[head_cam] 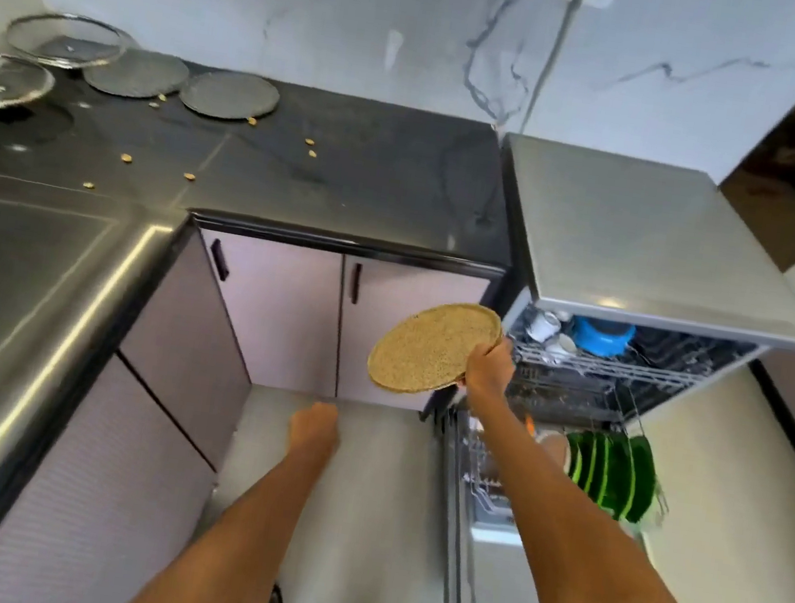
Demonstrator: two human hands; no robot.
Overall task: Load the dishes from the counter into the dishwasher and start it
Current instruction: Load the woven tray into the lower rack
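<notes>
Right hand [489,369] pinches the gold plate [434,347] by its rim, just left of the dishwasher [631,365] racks (tilted, nearly flat); left hand [315,425] hangs loosely curled and holds nothing.

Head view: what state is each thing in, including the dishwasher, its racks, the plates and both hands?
Dishwasher: open, racks pulled out.
Upper rack: holds white cups and a blue bowl.
Lower rack: green plates standing on edge.
Gold plate: held at its rim, in the air.
Right hand: grips the gold plate.
Left hand: holds nothing.
Grey plates: flat on the counter.
</notes>
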